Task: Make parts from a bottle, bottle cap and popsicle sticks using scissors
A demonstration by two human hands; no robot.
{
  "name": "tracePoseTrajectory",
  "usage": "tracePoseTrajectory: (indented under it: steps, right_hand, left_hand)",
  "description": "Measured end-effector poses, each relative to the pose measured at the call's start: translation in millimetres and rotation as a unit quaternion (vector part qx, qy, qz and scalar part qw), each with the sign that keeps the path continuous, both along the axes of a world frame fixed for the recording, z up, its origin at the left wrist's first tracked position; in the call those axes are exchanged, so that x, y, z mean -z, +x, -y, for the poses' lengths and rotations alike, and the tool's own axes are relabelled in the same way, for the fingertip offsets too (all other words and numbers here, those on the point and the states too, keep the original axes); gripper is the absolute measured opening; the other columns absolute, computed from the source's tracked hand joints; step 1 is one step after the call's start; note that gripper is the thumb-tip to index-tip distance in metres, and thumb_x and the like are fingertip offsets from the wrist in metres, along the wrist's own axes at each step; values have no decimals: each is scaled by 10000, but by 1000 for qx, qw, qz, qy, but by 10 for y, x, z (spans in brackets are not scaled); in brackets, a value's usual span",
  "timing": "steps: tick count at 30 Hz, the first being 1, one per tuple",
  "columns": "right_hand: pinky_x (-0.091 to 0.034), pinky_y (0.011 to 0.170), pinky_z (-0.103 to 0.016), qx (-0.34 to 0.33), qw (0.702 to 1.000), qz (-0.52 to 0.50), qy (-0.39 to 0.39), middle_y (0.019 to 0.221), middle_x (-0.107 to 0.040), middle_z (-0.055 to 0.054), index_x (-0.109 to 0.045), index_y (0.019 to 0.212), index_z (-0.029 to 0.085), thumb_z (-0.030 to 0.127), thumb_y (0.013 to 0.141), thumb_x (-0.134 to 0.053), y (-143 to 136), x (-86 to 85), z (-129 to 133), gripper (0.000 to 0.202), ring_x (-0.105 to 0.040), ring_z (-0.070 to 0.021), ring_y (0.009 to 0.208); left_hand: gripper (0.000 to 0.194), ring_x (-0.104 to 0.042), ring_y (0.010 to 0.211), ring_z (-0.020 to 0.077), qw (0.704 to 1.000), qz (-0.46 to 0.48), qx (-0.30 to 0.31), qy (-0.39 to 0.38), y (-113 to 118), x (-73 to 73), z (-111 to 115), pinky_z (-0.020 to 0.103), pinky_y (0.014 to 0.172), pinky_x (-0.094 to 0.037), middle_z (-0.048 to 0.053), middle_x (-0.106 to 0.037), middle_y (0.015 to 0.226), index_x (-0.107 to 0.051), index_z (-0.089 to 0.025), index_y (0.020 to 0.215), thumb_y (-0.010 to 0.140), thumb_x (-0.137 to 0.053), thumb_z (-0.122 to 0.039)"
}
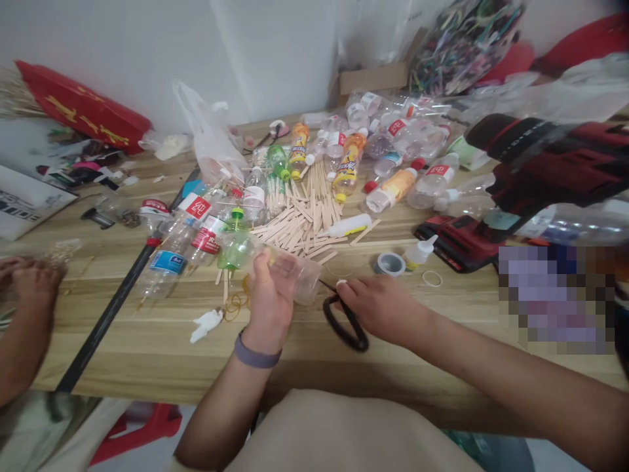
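My left hand [271, 295], with a purple band at the wrist, is wrapped round a clear plastic bottle [308, 278] lying sideways. My right hand [371, 305] is closed on black-handled scissors [361, 337], one large loop hanging below the fingers. Their dark, narrow end points at the bottle; whether it touches is unclear. Just beyond the left hand stands a green bottle [236, 242] with sticks under it. A small white nozzle-like piece [206, 324] and yellow rubber bands [236, 307] lie left of my wrist. A grey tape roll [390, 263] sits past my right hand.
Wooden sticks [304, 223] are heaped mid-table, with many empty bottles [393, 141] behind. A red cordless drill [540, 177] stands at right, near a small glue bottle [420, 251]. A black strip [111, 314] crosses the left side. Another person's hand [37, 282] is far left.
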State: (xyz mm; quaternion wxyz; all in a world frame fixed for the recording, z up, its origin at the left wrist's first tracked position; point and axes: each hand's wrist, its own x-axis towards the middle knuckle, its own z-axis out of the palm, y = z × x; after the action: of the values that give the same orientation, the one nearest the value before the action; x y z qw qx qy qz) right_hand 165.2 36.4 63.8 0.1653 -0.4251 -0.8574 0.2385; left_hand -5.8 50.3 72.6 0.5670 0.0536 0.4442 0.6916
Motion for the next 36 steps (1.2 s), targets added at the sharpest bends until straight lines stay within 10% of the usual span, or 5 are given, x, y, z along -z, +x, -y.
tracePoseTrajectory:
  steps: [6, 13, 21, 29, 36]
  right_hand:
    - [-341, 461, -195, -2, 996, -36, -76, 471, -545, 21, -628, 719, 157, 214, 1080, -176, -143, 41, 46, 581, -510, -88, 399]
    - [-297, 543, -283, 11, 1000, -7, -1, 705, -653, -126, -633, 738, 116, 118, 839, -520, 3, 61, 48, 152, -576, -191, 615]
    - [-339, 431, -211, -2, 997, -54, -63, 448, -535, 18, -639, 721, 161, 247, 1083, -149, -142, 90, 35, 616, -477, -95, 369]
    - [-321, 553, -289, 2, 1000, -10, -1, 730, -660, -137, -648, 772, 113, 104, 838, -502, 34, 21, 29, 161, -592, -208, 648]
    - [-374, 431, -203, 12, 991, -52, -120, 505, -583, -11, -645, 790, 136, 243, 1073, -151, -161, 89, 38, 579, -533, -107, 407]
  left_hand:
    - [141, -615, 653, 121, 1000, -15, -8, 8, -42, 31, -1, 272, 722, -522, -32, -614, 717, -566, -194, 844, 878, -615, -322]
    - [186, -606, 644, 130, 1000, -8, 19, -4, -29, 76, 8, 312, 779, -533, -28, -602, 687, -535, -204, 797, 876, -616, -351]
    - [147, -608, 632, 125, 1000, -16, -4, -3, -31, 37, -16, 267, 716, -517, -29, -612, 693, -568, -196, 807, 892, -587, -314]
    - [234, -615, 640, 136, 999, 6, 31, -19, -9, 13, -15, 300, 756, -525, -15, -613, 671, -561, -196, 781, 944, -518, -359]
    - [159, -600, 642, 125, 1000, -28, 1, 12, -35, 86, -33, 272, 736, -512, -32, -625, 712, -573, -207, 831, 844, -651, -345]
